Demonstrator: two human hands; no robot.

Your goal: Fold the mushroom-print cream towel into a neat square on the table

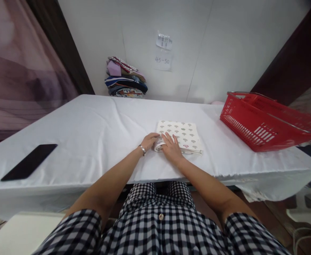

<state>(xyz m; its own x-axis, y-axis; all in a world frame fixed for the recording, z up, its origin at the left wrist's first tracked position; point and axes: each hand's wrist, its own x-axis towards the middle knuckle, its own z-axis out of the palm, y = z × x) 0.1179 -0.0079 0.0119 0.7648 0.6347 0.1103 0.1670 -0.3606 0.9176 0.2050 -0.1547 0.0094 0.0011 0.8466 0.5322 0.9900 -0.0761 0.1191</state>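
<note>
A cream cloth (188, 136) with small grey tree-like prints lies folded into a flat, layered piece on the table. Its left edge is curled into a thick, rounded fold. At that fold, my left hand (149, 141), with a silver bracelet at the wrist, is closed on the cloth's edge, fingers bent together. My right hand (172, 149) rests on top of the cloth near its front left, fingers spread and pressing down. The underside of the fold and part of my left fingers are hidden. A small red mark shows on the cloth right of my right hand.
A white satin cloth covers the table (91, 124). A dark flat slab (29, 162) lies at the left. A red plastic basket (261, 124) stands tilted at the right edge. Folded fabrics (126, 78) are stacked by the back wall, left of a paper sign (163, 60).
</note>
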